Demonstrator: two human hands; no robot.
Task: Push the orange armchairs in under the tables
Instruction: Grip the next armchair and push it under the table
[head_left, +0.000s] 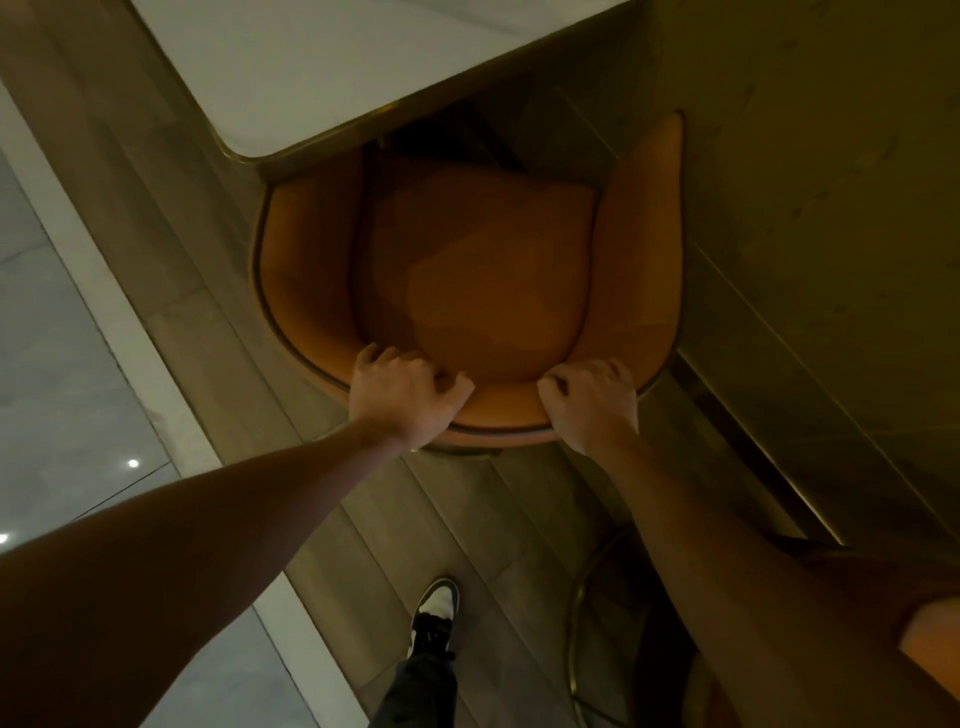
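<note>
the worktop (332, 67), pale with a brassy rim, lay well ahead of both hands, and its rounded corner already overhung the chair's left arm. that looked the likeliest trouble: a straight shove could jam the padded arm against the rim or catch on the dark base beneath, and the chair seemed to sit slightly skewed to the edge. the wall panel (805, 234) ran just beside the chair's right arm, beyond the right hand, so a swing that way might scrape it. uneven pressure from the two hands could turn the chair instead of sliding it.

the orange armchair (488, 270) stood directly in front of the hands, its front tucked partly under the worktop, seat still mostly exposed. it was a curved tub shape, smooth orange upholstery, dark piping round the edge.

the left hand (402, 395) was clenched over the backrest's top edge, fingers curled inward. the right hand (592, 402) gripped the same edge, near it. a shoe (435, 610) stood behind them on the floor.
</note>
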